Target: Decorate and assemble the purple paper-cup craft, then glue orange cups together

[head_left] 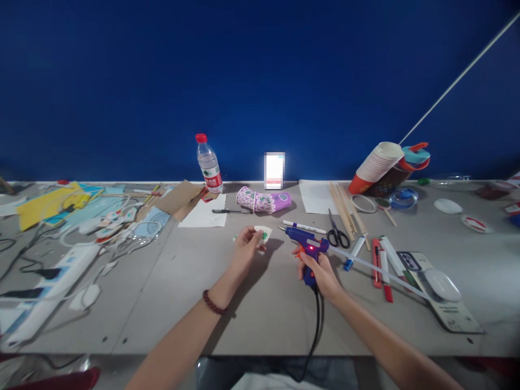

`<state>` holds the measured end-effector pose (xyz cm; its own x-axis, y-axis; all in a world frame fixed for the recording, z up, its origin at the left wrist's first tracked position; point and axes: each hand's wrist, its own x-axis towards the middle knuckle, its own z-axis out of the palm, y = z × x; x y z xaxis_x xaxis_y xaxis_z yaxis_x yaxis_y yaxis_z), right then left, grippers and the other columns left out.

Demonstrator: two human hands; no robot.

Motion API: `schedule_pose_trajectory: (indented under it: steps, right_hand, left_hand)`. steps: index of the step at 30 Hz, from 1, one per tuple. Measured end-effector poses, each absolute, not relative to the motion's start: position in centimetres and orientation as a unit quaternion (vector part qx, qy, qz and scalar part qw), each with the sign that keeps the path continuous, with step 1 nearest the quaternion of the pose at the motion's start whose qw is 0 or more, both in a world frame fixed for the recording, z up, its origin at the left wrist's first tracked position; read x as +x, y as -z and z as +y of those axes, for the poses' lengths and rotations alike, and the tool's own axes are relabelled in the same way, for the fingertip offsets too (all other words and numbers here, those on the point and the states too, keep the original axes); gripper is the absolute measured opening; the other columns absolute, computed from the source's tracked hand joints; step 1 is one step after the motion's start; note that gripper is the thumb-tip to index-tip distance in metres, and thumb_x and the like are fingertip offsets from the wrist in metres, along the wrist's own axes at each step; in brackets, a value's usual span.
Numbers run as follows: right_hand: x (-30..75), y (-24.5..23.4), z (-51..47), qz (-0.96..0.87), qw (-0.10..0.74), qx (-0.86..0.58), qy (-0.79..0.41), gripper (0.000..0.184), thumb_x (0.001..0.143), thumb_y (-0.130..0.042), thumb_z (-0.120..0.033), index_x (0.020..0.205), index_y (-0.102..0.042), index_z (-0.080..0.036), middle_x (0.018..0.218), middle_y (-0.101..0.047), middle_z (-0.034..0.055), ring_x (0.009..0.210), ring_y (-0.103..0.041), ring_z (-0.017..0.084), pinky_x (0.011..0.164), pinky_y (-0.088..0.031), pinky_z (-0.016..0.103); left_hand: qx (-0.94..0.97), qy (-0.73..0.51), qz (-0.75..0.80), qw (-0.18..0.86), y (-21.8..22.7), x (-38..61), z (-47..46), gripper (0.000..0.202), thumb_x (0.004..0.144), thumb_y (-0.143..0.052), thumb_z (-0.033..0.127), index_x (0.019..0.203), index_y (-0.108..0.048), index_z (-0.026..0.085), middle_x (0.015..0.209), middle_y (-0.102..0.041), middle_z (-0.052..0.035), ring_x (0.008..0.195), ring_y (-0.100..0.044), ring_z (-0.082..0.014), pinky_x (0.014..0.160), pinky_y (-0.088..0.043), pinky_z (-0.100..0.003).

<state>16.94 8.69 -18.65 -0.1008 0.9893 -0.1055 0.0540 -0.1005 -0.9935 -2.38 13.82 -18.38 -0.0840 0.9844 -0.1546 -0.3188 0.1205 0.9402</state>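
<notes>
My right hand (319, 268) is wrapped round the handle of a blue hot glue gun (306, 241), a finger at its orange trigger. A red light glows on its side, and a long clear glue stick (377, 268) sticks out of the back. The nozzle points left, toward my left hand (248, 244), which pinches a small white piece of paper (265, 234) with green marks. Nozzle and paper are apart. Behind them lie two purple patterned paper cups (264, 200), end to end on their sides.
A water bottle (209, 168) stands at the back. Scissors (337, 233), markers (382, 265), wooden sticks (345, 208) and a phone (442, 303) lie to the right, near stacked paper cups (376, 165). A power strip (52, 292) and tangled cables lie left. The gun's black cord (317, 325) hangs over the front edge.
</notes>
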Motion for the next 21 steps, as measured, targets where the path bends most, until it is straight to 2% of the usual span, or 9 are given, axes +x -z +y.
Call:
schedule_pose_trajectory:
  steps: [13,21]
  right_hand:
    - [16.35,18.31,8.63,-0.527,0.39,-0.528,-0.54,0.04,0.077,-0.057,-0.057,0.07,-0.058,-0.017,0.044,-0.054,-0.0011,0.043,-0.048,0.012,0.045,-0.037,0.024]
    - [16.56,18.68,8.58,-0.561,0.376,-0.518,-0.525,0.049,0.081,-0.054,-0.056,0.053,-0.056,-0.017,0.047,-0.056,0.0026,0.046,-0.049,0.012,0.05,-0.04,0.024]
  left_hand:
    - [0.345,-0.565,0.468,0.586,18.75,-2.32,13.93,0.036,0.06,-0.08,0.043,0.073,-0.06,0.016,0.062,-0.06,0.0027,0.047,-0.054,-0.0087,0.047,-0.047,-0.022]
    - [0.331,-0.573,0.467,0.586,18.62,-2.39,13.94,0.036,0.06,-0.08,0.042,0.075,-0.059,0.016,0.062,-0.06,0.0028,0.047,-0.052,-0.0082,0.047,-0.048,-0.022]
